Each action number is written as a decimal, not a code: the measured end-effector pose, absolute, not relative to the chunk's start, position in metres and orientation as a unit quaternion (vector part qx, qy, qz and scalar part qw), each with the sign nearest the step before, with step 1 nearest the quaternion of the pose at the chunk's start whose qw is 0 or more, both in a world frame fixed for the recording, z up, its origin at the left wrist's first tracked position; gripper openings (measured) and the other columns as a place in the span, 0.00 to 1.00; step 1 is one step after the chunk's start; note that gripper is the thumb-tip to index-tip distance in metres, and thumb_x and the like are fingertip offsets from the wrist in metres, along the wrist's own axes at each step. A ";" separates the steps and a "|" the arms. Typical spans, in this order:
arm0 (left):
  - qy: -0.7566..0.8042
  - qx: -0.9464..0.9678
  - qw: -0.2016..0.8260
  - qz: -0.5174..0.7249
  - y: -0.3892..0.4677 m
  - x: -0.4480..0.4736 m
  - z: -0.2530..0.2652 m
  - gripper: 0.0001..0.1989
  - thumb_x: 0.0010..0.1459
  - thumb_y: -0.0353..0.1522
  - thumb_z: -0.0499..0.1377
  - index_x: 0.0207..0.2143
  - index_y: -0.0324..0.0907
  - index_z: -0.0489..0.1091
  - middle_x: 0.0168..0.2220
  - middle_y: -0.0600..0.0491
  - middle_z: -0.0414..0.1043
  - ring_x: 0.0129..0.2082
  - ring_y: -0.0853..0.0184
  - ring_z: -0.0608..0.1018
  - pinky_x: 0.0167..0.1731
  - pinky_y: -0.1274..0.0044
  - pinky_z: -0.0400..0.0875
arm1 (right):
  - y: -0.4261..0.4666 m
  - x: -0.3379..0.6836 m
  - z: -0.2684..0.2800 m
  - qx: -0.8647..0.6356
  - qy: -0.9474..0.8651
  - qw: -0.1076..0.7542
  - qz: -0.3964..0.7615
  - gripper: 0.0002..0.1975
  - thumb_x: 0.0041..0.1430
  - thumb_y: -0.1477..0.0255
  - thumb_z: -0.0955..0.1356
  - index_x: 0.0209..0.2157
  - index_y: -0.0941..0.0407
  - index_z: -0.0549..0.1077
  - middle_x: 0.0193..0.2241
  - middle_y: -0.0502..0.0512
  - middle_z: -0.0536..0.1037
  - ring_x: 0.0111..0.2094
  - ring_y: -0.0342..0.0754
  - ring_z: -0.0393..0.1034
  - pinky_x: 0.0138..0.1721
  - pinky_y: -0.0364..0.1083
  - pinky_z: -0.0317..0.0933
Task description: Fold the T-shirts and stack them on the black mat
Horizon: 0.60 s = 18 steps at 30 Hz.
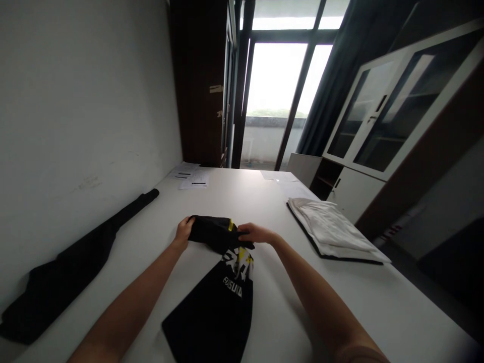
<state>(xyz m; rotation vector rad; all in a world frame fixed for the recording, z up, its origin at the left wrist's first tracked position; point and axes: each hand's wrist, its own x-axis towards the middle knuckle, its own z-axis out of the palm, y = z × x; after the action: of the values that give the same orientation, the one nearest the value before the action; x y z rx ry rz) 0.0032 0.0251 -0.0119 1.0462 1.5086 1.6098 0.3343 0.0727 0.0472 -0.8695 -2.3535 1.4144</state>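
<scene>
A black garment (212, 312) with white and yellow print lies lengthwise on the white table, its near end cut off by the bottom of the view. White lettering and a patterned graphic show near its far end. That far end is folded over and partly lifted. My left hand (184, 231) pinches the fold's left corner, thumb on top. At the right side of the fold, my right hand (254, 233) grips the cloth near a yellow patch. What kind of garment it is, I cannot tell.
Another dark garment (75, 264) stretches along the wall at left. Folded white cloth (333, 227) is stacked over a black layer on the right of the white table (230, 194). Paper sheets (194, 177) lie at the far left corner. A glass-door cabinet (378, 111) stands beyond the right edge.
</scene>
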 end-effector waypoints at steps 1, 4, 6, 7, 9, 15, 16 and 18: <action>0.566 0.399 0.363 0.624 0.024 0.007 -0.012 0.26 0.50 0.53 0.63 0.39 0.40 0.73 0.34 0.50 0.78 0.35 0.61 0.78 0.38 0.72 0.72 | 0.071 0.330 0.047 -0.301 -0.814 0.177 0.465 0.12 0.51 0.62 0.73 0.32 0.55 0.76 0.22 0.45 0.71 0.23 0.41 0.60 0.23 0.41 0.53; 0.502 0.386 0.445 0.633 0.020 0.019 -0.008 0.31 0.50 0.51 0.67 0.49 0.40 0.72 0.39 0.48 0.79 0.36 0.61 0.80 0.39 0.71 0.74 | 0.065 0.315 0.048 -0.316 -0.791 0.292 0.435 0.11 0.54 0.61 0.71 0.31 0.55 0.73 0.23 0.45 0.71 0.26 0.43 0.61 0.26 0.41 0.55; 0.458 0.368 0.507 0.630 0.016 0.025 -0.007 0.33 0.50 0.47 0.69 0.56 0.42 0.70 0.41 0.48 0.79 0.37 0.62 0.80 0.38 0.72 0.75 | 0.062 0.305 0.048 -0.334 -0.754 0.359 0.436 0.12 0.58 0.60 0.68 0.33 0.54 0.71 0.25 0.45 0.70 0.27 0.43 0.62 0.27 0.42 0.56; 0.451 0.363 0.526 0.623 0.015 0.027 -0.008 0.34 0.50 0.46 0.70 0.57 0.43 0.69 0.42 0.48 0.79 0.37 0.62 0.80 0.38 0.72 0.75 | 0.060 0.300 0.047 -0.347 -0.736 0.394 0.428 0.12 0.59 0.59 0.67 0.34 0.54 0.70 0.25 0.45 0.69 0.27 0.44 0.61 0.27 0.42 0.56; 0.476 0.369 0.526 0.600 0.014 0.029 -0.011 0.32 0.49 0.43 0.70 0.55 0.42 0.71 0.42 0.48 0.79 0.37 0.62 0.80 0.37 0.73 0.74 | 0.055 0.292 0.048 -0.370 -0.708 0.445 0.405 0.12 0.61 0.58 0.66 0.34 0.53 0.68 0.23 0.44 0.66 0.26 0.44 0.59 0.26 0.42 0.55; 0.532 0.384 0.471 0.589 0.019 0.026 -0.026 0.22 0.42 0.36 0.71 0.41 0.39 0.76 0.34 0.51 0.78 0.31 0.65 0.78 0.33 0.75 0.72 | 0.021 0.277 0.076 -0.345 -0.662 0.448 0.492 0.15 0.62 0.55 0.67 0.32 0.52 0.66 0.23 0.45 0.65 0.25 0.43 0.58 0.26 0.42 0.54; 0.535 0.380 0.459 0.599 0.020 0.025 -0.028 0.21 0.43 0.37 0.71 0.41 0.40 0.75 0.33 0.52 0.78 0.30 0.65 0.77 0.32 0.75 0.71 | 0.012 0.276 0.083 -0.325 -0.674 0.422 0.512 0.16 0.63 0.55 0.67 0.33 0.53 0.66 0.24 0.45 0.65 0.25 0.43 0.58 0.26 0.42 0.54; 0.539 0.367 0.432 0.623 0.022 0.022 -0.030 0.22 0.46 0.41 0.70 0.41 0.41 0.73 0.31 0.54 0.76 0.29 0.66 0.76 0.32 0.76 0.71 | -0.007 0.273 0.097 -0.264 -0.729 0.338 0.534 0.16 0.63 0.55 0.68 0.34 0.54 0.68 0.26 0.46 0.67 0.27 0.43 0.60 0.28 0.42 0.56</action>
<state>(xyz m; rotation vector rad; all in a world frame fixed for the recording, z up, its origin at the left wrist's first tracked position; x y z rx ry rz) 0.0219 0.0224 -0.0304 0.9157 1.3435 1.5519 0.2733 -0.0073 0.0971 -0.6868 -1.8999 1.3901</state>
